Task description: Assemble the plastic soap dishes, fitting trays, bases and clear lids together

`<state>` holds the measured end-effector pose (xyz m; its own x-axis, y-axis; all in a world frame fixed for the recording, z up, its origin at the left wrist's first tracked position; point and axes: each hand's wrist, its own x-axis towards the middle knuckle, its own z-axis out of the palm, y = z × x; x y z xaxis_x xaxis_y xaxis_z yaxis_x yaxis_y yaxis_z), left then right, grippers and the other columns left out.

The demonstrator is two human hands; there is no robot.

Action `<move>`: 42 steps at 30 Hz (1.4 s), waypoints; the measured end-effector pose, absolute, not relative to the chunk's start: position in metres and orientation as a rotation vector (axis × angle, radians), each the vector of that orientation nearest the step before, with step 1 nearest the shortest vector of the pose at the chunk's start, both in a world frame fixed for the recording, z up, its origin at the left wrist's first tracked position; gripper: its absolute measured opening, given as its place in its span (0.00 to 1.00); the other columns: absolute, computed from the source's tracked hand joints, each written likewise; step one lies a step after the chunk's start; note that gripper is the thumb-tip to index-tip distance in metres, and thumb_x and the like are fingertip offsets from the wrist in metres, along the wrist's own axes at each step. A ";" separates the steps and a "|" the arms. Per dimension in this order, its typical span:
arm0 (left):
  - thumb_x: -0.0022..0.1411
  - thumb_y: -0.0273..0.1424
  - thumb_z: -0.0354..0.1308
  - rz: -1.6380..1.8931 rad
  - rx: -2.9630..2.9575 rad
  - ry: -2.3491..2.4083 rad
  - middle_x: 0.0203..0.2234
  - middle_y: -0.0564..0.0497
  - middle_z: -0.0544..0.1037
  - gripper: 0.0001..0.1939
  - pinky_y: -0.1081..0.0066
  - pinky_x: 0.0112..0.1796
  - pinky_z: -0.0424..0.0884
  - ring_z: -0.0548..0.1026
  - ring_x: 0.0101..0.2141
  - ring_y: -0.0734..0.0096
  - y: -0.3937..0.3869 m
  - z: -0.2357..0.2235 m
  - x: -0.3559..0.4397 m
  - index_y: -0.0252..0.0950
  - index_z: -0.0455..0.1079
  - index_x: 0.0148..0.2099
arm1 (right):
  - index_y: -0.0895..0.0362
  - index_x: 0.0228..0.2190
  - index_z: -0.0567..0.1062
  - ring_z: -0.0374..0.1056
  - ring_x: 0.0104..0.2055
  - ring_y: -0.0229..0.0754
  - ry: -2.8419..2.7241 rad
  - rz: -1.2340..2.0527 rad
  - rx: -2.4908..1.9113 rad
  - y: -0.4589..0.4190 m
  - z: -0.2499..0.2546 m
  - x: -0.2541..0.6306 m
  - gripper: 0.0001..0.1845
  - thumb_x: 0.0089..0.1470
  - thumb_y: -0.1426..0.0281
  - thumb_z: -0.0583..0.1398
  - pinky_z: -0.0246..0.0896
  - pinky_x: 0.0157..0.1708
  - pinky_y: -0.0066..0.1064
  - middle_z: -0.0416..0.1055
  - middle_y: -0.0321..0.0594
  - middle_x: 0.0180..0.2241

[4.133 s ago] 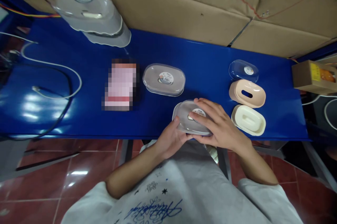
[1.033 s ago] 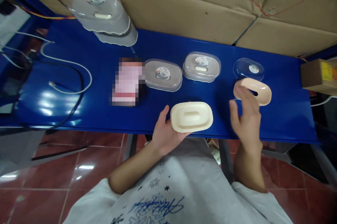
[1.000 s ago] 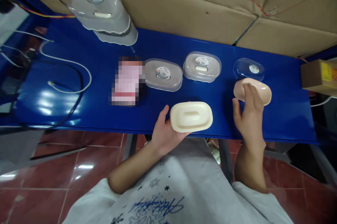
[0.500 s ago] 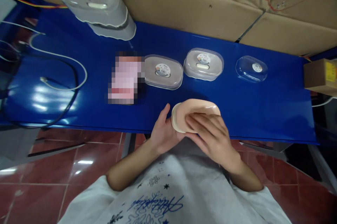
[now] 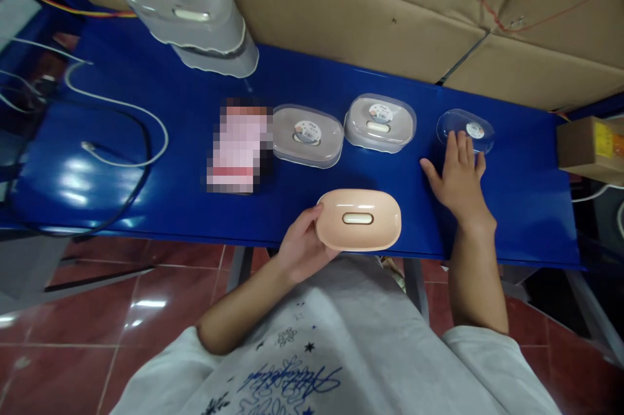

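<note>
My left hand (image 5: 305,246) grips the left end of a peach-coloured oval soap box (image 5: 377,233), thumb on its rim and fingers underneath. A pale slot-shaped piece sits in the middle of the box's top. Off to the right, my right hand (image 5: 458,177) is open with fingers spread, its fingertips over the near edge of a clear plastic lid (image 5: 455,121) bearing a round label. Whether the fingertips touch the lid, I cannot tell. Two grey oval boxes under clear lids, a left one (image 5: 287,148) and a right one (image 5: 353,135), lie beyond the peach box.
Stacked grey lidded boxes (image 5: 219,34) stand at the back left of the blue table (image 5: 526,207). A pixelated pink item (image 5: 238,145) lies before them. Cables (image 5: 160,122) cross the left side. A small cardboard box (image 5: 575,148) is at the right edge; brown panels (image 5: 341,18) line the back.
My right hand has let go of the peach box and moved right and forward to the clear lid. The left hand still holds the box, which now shows its whole top.
</note>
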<state>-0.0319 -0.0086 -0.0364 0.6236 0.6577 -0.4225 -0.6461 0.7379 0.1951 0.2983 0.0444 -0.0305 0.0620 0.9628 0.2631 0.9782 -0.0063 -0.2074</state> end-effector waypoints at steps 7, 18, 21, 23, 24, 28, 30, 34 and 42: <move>0.67 0.44 0.66 0.750 0.011 0.535 0.50 0.47 0.86 0.20 0.48 0.67 0.67 0.74 0.65 0.46 -0.008 -0.034 -0.030 0.40 0.79 0.56 | 0.44 0.72 0.63 0.56 0.74 0.73 -2.082 -0.048 -1.898 0.019 -0.023 0.290 0.39 0.66 0.50 0.65 0.49 0.68 0.74 0.59 0.53 0.75; 0.71 0.48 0.65 0.696 0.069 0.582 0.55 0.44 0.85 0.24 0.54 0.68 0.68 0.72 0.68 0.48 -0.012 -0.038 -0.028 0.38 0.78 0.60 | 0.44 0.72 0.63 0.66 0.71 0.64 -2.182 0.352 -1.501 -0.023 0.009 0.225 0.44 0.61 0.48 0.68 0.63 0.66 0.60 0.67 0.50 0.70; 0.70 0.56 0.63 0.705 0.108 0.561 0.62 0.40 0.80 0.33 0.53 0.69 0.65 0.68 0.71 0.45 -0.013 -0.036 -0.024 0.36 0.76 0.63 | 0.44 0.72 0.61 0.65 0.71 0.65 -2.345 0.314 -1.387 -0.036 0.012 0.190 0.46 0.61 0.48 0.69 0.61 0.66 0.62 0.66 0.51 0.71; 0.66 0.61 0.63 0.728 0.131 0.548 0.63 0.39 0.79 0.39 0.50 0.69 0.65 0.66 0.71 0.42 -0.015 -0.034 -0.022 0.36 0.76 0.64 | 0.47 0.72 0.61 0.64 0.71 0.66 -2.356 0.230 -1.374 -0.040 0.009 0.175 0.47 0.60 0.48 0.70 0.60 0.66 0.63 0.66 0.54 0.71; 0.63 0.62 0.65 0.746 0.150 0.552 0.63 0.39 0.79 0.40 0.49 0.69 0.65 0.67 0.71 0.41 -0.016 -0.034 -0.022 0.36 0.76 0.64 | 0.47 0.72 0.61 0.63 0.72 0.67 -2.355 0.201 -1.377 -0.041 0.006 0.171 0.47 0.60 0.49 0.70 0.59 0.67 0.63 0.66 0.55 0.71; 0.55 0.48 0.79 0.823 0.265 0.606 0.60 0.42 0.81 0.37 0.48 0.66 0.69 0.74 0.66 0.41 -0.019 -0.029 -0.025 0.41 0.75 0.63 | 0.43 0.71 0.62 0.60 0.73 0.67 -2.365 0.188 -1.407 -0.042 -0.001 0.171 0.44 0.61 0.50 0.70 0.56 0.68 0.65 0.64 0.52 0.72; 0.54 0.41 0.80 0.860 0.343 0.630 0.58 0.45 0.83 0.35 0.48 0.64 0.70 0.76 0.64 0.42 -0.020 -0.025 -0.028 0.43 0.75 0.62 | 0.39 0.71 0.63 0.59 0.74 0.68 -2.361 0.243 -1.353 -0.041 -0.004 0.175 0.44 0.59 0.46 0.70 0.55 0.70 0.67 0.63 0.48 0.73; 0.52 0.34 0.79 1.005 0.613 0.686 0.56 0.50 0.82 0.34 0.53 0.60 0.72 0.77 0.59 0.47 -0.019 -0.021 -0.037 0.47 0.74 0.60 | 0.37 0.73 0.58 0.53 0.77 0.69 -1.892 0.436 -1.332 -0.037 -0.016 0.181 0.47 0.61 0.33 0.57 0.59 0.69 0.70 0.54 0.46 0.76; 0.40 0.28 0.83 1.022 0.791 0.610 0.54 0.48 0.77 0.44 0.59 0.54 0.70 0.76 0.52 0.54 -0.018 -0.032 -0.045 0.46 0.71 0.59 | 0.48 0.63 0.72 0.79 0.54 0.57 -1.445 0.678 -1.408 -0.039 -0.033 0.171 0.41 0.66 0.34 0.48 0.79 0.49 0.52 0.78 0.51 0.55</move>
<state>-0.0446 -0.0182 -0.0320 0.4045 0.9108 -0.0831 -0.5049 0.2981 0.8101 0.1707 -0.0390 -0.0329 0.1399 0.9571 0.2536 0.4170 0.1754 -0.8918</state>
